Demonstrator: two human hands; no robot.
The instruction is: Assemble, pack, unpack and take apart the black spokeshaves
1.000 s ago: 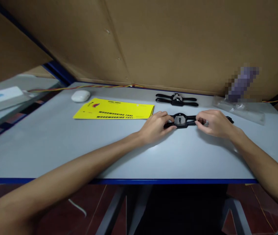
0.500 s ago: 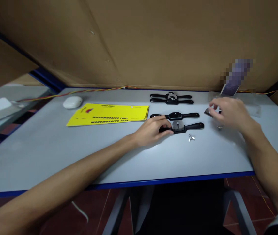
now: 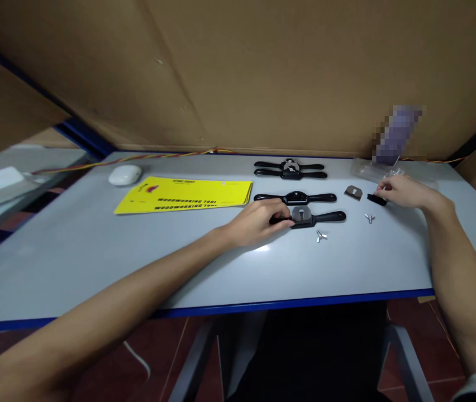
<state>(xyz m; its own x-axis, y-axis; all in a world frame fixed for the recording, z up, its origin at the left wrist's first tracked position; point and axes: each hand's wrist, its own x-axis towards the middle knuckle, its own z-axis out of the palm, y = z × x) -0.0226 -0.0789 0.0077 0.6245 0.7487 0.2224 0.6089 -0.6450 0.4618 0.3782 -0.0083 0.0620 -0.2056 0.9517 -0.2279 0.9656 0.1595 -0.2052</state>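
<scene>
My left hand is closed round the left handle of the nearest black spokeshave, which lies on the table with a metal blade on its middle. Behind it lies a second spokeshave without a blade. My right hand pinches a small black cap piece at the table's surface. Just left of that piece lies a loose slotted blade. One wing screw rests in front of the right hand, and another wing screw is before the nearest spokeshave.
Two more spokeshaves lie together at the back. Yellow printed cards are stacked left of my left hand, with a white rounded case beyond. Clear plastic bags and a blurred upright phone-like object stand at the back right.
My right hand has let go of the slotted blade, now flat on the table, and moved right onto the black cap piece. The left hand keeps its hold on the spokeshave.
</scene>
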